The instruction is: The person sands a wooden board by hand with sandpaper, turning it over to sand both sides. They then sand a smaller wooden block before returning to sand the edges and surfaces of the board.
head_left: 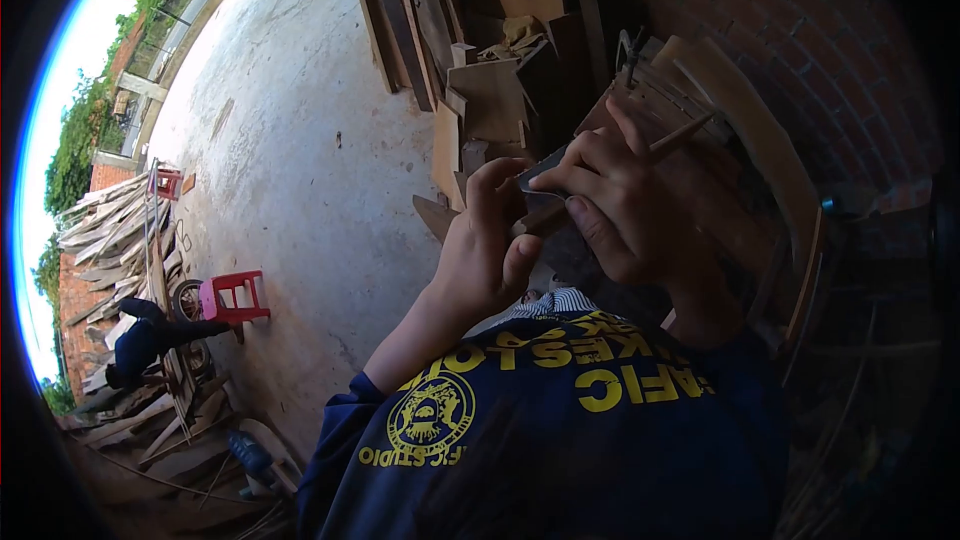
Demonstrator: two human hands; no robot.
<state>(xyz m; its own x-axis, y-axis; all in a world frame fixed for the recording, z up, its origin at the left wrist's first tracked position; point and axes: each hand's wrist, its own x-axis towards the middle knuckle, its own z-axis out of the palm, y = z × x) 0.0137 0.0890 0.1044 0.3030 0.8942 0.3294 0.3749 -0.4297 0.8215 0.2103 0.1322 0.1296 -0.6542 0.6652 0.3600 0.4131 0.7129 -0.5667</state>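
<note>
My left hand (488,235) is curled round the near end of a wooden stick (680,136), its thumb bent below and its fingertips at a thin grey sheet or blade (546,178). My right hand (622,185) pinches this grey piece between thumb and fingers, with one finger raised. Passing behind my right hand, the stick shows its tapered far end at the upper right. A pointed wooden piece (434,217) sticks out left of my left hand. Shadow hides how the left palm meets the wood.
Boards (490,95) lean and stack ahead, by a brick wall (800,40). A clamp-like metal part (630,52) stands behind my right hand. On the left are a red stool (236,297), a person in dark clothes (145,345), and piled wood planks (115,225) on the concrete floor (300,140).
</note>
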